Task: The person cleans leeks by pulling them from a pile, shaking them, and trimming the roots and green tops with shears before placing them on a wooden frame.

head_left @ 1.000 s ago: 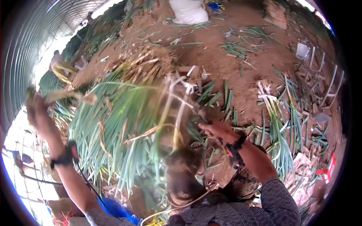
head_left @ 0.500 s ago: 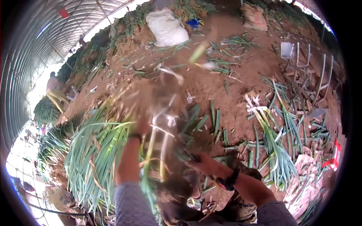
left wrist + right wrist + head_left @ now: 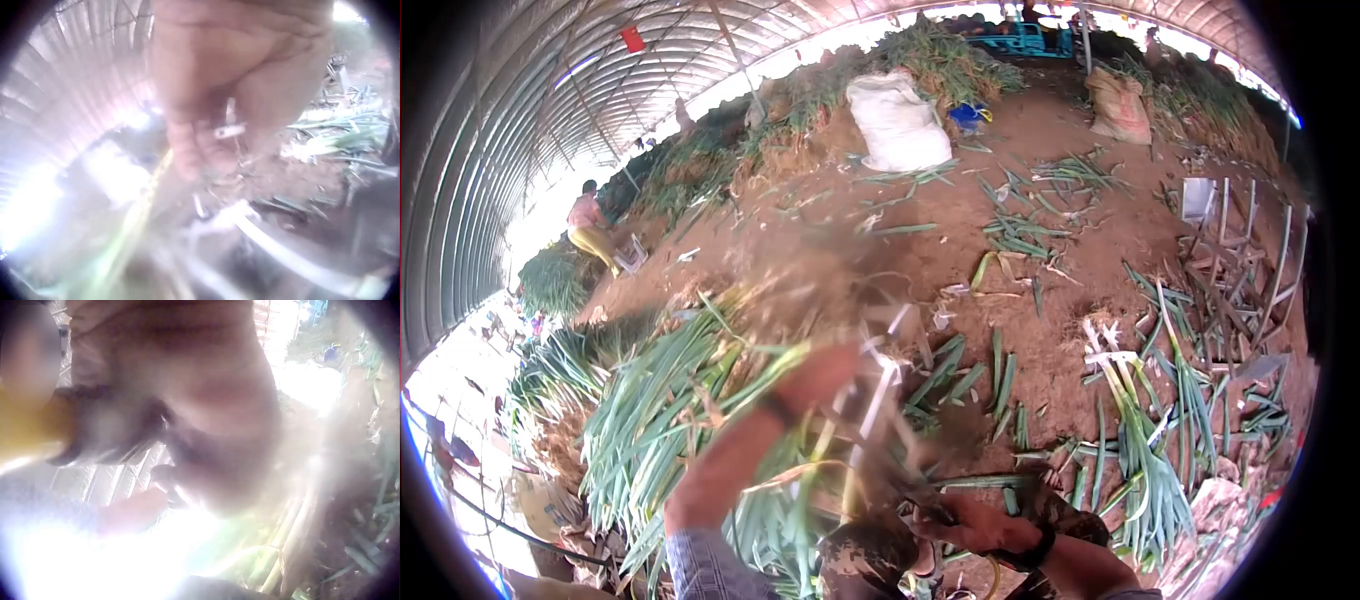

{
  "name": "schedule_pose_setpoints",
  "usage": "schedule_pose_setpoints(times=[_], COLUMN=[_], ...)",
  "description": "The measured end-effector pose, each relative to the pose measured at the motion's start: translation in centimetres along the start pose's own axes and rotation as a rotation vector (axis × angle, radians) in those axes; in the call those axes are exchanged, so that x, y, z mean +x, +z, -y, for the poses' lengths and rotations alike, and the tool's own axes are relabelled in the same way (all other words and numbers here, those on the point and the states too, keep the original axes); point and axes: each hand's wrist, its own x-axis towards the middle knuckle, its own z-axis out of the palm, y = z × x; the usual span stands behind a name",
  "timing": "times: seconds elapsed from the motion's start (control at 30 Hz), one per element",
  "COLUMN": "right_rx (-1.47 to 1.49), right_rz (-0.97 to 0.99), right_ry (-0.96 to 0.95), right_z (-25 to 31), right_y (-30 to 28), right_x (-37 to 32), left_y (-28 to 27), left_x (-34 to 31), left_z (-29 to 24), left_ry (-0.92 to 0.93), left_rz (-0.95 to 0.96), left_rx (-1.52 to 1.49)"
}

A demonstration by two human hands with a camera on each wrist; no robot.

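My left hand (image 3: pixel 825 378), blurred, reaches over the root ends of a large heap of green onions (image 3: pixel 645 410). In the left wrist view its fingers (image 3: pixel 215 153) curl, and a yellow-green onion stalk (image 3: pixel 140 200) runs down from them. Low in front of me, my right hand (image 3: pixel 980 527) grips a dark-handled tool (image 3: pixel 930 508); its working end is blurred. Curled fingers also show in the right wrist view. Between the hands, a few pale onion stems (image 3: pixel 868 425) lie lengthwise above my knee, beside a white strip (image 3: pixel 887 362).
A bundle of green onions (image 3: pixel 1128 405) lies on the dirt at right, near metal frames (image 3: pixel 1245 265). Cut green leaves (image 3: pixel 1005 365) litter the ground. Farther off are a white sack (image 3: pixel 900 125), a brown sack (image 3: pixel 1118 108) and a bending person (image 3: pixel 590 228) at left.
My left hand swung from far left to the heap's root ends, then shifted right. A yellowish leaf seen in the air now lies on the dirt. The right hand stays low with its tool.
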Motion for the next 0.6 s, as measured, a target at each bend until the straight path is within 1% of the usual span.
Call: schedule_pose_setpoints(times=[0.03, 0.07, 0.1, 0.13, 0.17, 0.2, 0.23, 0.27, 0.3, 0.33, 0.37, 0.4, 0.43, 0.47, 0.5, 0.53, 0.57, 0.6], right_rx=[0.001, 0.068, 0.138, 0.203, 0.155, 0.111, 0.145, 0.144, 0.145, 0.107, 0.064, 0.043, 0.025, 0.004, -0.081, -0.167, -0.335, -0.503], right_rz=[0.025, 0.004, -0.026, -0.058, -0.090, -0.122, -0.219, -0.261, -0.303, -0.293, -0.281, -0.327, -0.323, -0.312, -0.301, -0.291, -0.264, -0.235], right_ry=[-0.032, 0.025, 0.089, 0.154, 0.165, 0.164, 0.186, 0.240, 0.294, 0.385, 0.479, 0.536, 0.530, 0.527, 0.525, 0.525, 0.543, 0.557], right_z=[-0.1, -0.4, -0.8, -1.0, -0.3, 0.4, 0.6, 0.4, 0.2, -0.7, -1.6, -2.4, -2.9, -3.3, -2.4, -1.6, -2.2, -3.5], right_y=[0.5, 1.1, 1.4, 1.1, 0.3, -0.7, -1.4, -2.3, -3.2, -4.4, -5.1, -5.1, -4.9, -4.7, -4.5, -4.2, -4.3, -4.5], right_x=[-0.4, -0.4, 0.1, 0.3, 0.6, 1.1, 1.2, 1.3, 1.3, 1.2, 1.3, 1.6, 1.9, 2.2, 2.4, 2.6, 2.7, 3.0], left_y=[-4.2, -6.8, -9.5, -12.1, -13.4, -14.7, -16.0, -14.5, -13.5, -9.1, -5.2, -1.2, 2.7, 6.1, 8.5, 10.5, 12.2, 12.7], left_x=[5.2, 7.3, 9.5, 11.6, 12.9, 14.2, 15.4, 14.3, 12.3, 10.0, 7.1, 3.4, -0.1, -3.4, -5.9, -7.7, -8.7, -8.9], left_z=[-3.7, -7.6, -11.5, -15.4, -14.2, -13.0, -11.8, -9.2, -4.8, -0.3, 3.6, 7.1, 9.9, 11.7, 12.0, 13.1, 14.3, 14.0], left_ry=[0.094, 0.105, 0.227, 0.401, 0.398, 0.357, 0.287, 0.291, 0.094, 0.019, -0.058, -0.132, -0.193, -0.244, -0.303, -0.325, -0.345, -0.366], left_rz=[0.006, -0.145, -0.267, -0.358, -0.513, -0.675, -0.830, -1.040, -0.631, -0.526, -0.333, -0.153, -0.024, 0.044, -0.045, -0.100, -0.160, -0.221], left_rx=[0.628, 0.147, -0.545, -0.988, -0.780, -0.551, -0.338, 0.189, 0.263, 0.380, 0.484, 0.553, 0.586, 0.579, 0.437, 0.382, 0.327, 0.273])
